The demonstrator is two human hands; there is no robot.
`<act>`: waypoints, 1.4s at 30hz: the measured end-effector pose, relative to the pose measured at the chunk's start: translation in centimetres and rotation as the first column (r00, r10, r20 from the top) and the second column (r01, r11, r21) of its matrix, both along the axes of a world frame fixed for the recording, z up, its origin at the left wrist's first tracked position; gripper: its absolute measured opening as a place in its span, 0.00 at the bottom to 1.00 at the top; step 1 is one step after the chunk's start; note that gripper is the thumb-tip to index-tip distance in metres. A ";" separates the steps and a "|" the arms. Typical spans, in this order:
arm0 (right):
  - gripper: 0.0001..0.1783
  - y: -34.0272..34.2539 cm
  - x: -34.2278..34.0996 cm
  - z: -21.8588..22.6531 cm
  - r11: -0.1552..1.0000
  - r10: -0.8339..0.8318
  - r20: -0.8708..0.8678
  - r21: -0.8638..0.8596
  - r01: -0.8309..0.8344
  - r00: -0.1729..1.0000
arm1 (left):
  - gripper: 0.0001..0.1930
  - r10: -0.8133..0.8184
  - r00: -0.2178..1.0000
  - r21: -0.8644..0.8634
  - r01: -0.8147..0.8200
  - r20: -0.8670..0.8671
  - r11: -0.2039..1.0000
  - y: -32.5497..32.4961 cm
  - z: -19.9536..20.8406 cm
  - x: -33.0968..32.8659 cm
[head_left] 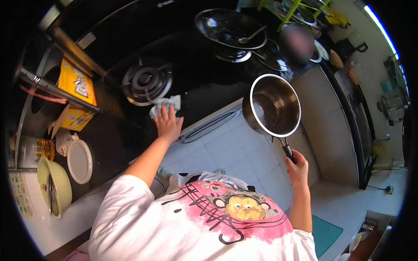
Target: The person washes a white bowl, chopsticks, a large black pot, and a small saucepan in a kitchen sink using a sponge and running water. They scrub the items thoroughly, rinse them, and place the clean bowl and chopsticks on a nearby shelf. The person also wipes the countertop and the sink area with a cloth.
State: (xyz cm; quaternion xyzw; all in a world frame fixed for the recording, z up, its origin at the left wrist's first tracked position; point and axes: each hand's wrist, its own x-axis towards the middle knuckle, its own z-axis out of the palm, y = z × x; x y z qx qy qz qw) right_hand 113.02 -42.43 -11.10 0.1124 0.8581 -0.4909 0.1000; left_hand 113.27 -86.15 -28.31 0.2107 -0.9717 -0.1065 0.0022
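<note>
My left hand (168, 125) lies flat, fingers spread, on a pale crumpled cloth (170, 102) at the front of the black stove top (196, 93). The cloth sits just in front of the left gas burner (147, 81), which bears no pan. On the right, my right hand (299, 170) is closed round the black handle of a steel saucepan (274, 108). That saucepan hangs over the floor in front of the stove, its mouth turned up toward me, and I see no food in it.
A dark wok (222, 27) with a metal utensil (252, 35) stands on the rear right burner. At left are a yellow box (78, 82), a white round lid (80, 162) and a pale green basin (56, 187). A green rack (291, 13) stands at back right.
</note>
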 end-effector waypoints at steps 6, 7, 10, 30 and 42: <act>0.18 6.3 2.0 -2.6 0.993 -0.117 -0.004 -0.005 0.117 0.993 | 0.38 -0.044 0.995 0.081 0.037 0.087 0.996 11.1 1.6 -14.6; 0.18 7.1 2.4 -2.4 0.992 -0.124 0.036 0.014 0.123 0.992 | 0.38 -0.014 0.995 0.101 0.004 0.097 0.995 12.6 1.9 -15.6; 0.19 9.6 3.2 -2.6 0.983 -0.182 0.078 0.046 0.178 0.980 | 0.37 0.131 0.991 0.218 -0.137 0.039 0.966 15.4 2.2 -19.0; 0.19 29.5 -8.2 1.0 0.713 -0.612 -0.277 0.214 0.668 0.741 | 0.19 -0.926 0.375 0.793 0.576 -0.042 0.197 48.7 5.2 -31.6; 0.17 46.5 -17.1 0.3 0.475 -0.879 -0.138 -0.169 0.863 0.457 | 0.21 -0.944 -0.218 0.945 0.160 -0.247 -0.284 81.8 14.3 -35.6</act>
